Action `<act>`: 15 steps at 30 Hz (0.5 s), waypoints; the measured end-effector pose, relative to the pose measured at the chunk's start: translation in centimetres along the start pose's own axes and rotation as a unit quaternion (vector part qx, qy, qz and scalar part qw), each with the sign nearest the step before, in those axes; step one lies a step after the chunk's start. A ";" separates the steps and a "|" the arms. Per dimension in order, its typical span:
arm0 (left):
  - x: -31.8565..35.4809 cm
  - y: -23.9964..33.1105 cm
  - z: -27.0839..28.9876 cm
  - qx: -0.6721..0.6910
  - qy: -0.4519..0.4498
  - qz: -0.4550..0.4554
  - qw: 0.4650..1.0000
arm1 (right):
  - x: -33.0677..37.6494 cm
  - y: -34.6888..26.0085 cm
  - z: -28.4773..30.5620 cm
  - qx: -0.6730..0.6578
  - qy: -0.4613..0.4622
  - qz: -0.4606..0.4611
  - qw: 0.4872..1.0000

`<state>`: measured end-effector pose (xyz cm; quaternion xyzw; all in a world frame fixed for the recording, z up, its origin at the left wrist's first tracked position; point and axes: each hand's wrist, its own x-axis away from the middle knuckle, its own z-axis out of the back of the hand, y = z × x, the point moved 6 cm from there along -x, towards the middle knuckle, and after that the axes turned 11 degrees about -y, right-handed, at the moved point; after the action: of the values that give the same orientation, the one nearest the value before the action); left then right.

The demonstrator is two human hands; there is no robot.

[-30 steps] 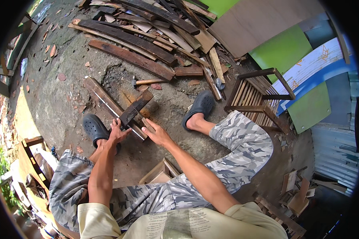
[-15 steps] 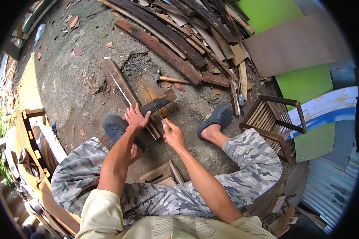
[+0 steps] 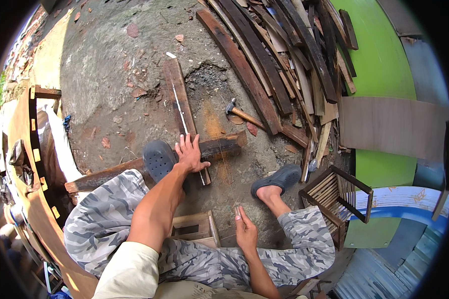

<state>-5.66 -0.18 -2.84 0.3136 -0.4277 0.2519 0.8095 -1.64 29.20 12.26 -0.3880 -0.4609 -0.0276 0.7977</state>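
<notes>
Timber (image 3: pixel 231 143) lies across a plank (image 3: pixel 175 79) on the ground (image 3: pixel 110 60); we observe left hand (image 3: pixel 188 155) spread over the crossing, right hand (image 3: pixel 246 233) gripping a thin saw (image 3: pixel 237 213) that reaches across the timber.

**Sunlight (image 3: pixel 51 62) Edged Rough Ground (image 3: pixel 114 74)**

Dry leaves (image 3: pixel 132 30) dotted the grey ground, with sunlight falling in a bright strip at upper left. Green panels (image 3: pixel 384 55), a brown board (image 3: pixel 394 127) and a blue-and-white sheet (image 3: pixel 409 197) lined the right side, with corrugated metal (image 3: pixel 371 279) at lower right. A slatted wooden frame (image 3: pixel 329 194) sat near them, and an orange-brown board (image 3: pixel 41 217) ran along the left edge.
</notes>
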 end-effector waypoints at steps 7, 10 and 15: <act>-0.6 0.6 0.2 -0.013 -0.032 -0.004 0.999 | -11.9 -1.8 -3.2 -0.020 0.063 0.105 0.992; -0.8 0.0 0.2 -0.012 -0.017 0.004 1.000 | -11.4 -3.2 -2.1 -0.028 0.014 0.058 0.998; -0.4 -0.2 0.2 -0.002 -0.008 0.009 1.000 | -0.8 -2.2 0.5 0.013 0.036 0.058 0.998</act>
<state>-5.78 -0.51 -3.14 0.3100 -0.4378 0.2559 0.8042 -3.32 27.69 13.08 -0.4021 -0.4090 0.0105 0.8191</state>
